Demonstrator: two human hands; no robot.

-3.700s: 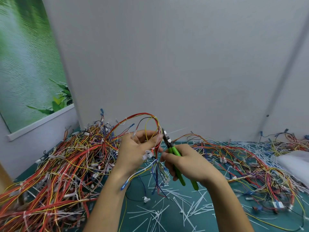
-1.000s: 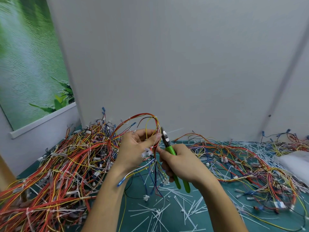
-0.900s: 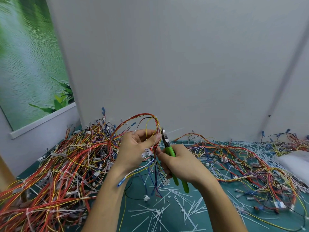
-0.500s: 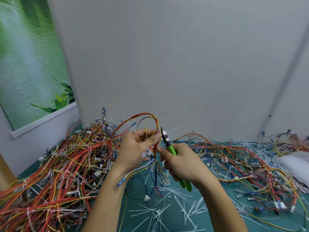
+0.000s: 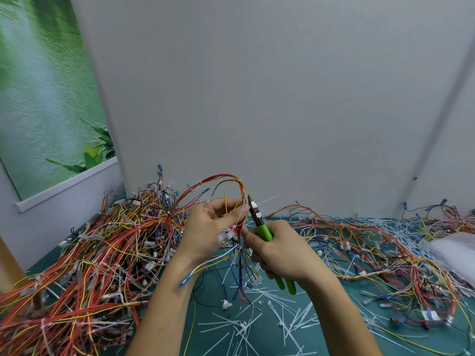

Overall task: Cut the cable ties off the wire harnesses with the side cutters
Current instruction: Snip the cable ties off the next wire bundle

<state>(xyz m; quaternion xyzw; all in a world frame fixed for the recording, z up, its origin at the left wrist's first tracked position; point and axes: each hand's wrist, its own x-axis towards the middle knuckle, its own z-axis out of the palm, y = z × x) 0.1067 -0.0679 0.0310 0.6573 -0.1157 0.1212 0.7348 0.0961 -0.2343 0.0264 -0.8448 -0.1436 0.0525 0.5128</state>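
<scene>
My left hand holds a wire harness of red, yellow and dark wires, pinching the bundle between thumb and fingers; the wires loop above the hand and loose ends with white connectors hang below. My right hand grips the green-handled side cutters. Their dark jaws point up, and the tips sit right beside the bundle at my left thumb. A thin white cable tie wraps the bundle there. Whether the jaws are around the tie cannot be told.
A big heap of tied harnesses covers the left of the green mat. More loose harnesses spread to the right. Several cut white ties litter the mat in front. A white bag lies at the right edge. Grey walls stand close behind.
Both hands stay nearly in place. The cutter handles opened and closed slightly in my right hand while the jaws stayed at the bundle by my left thumb.
</scene>
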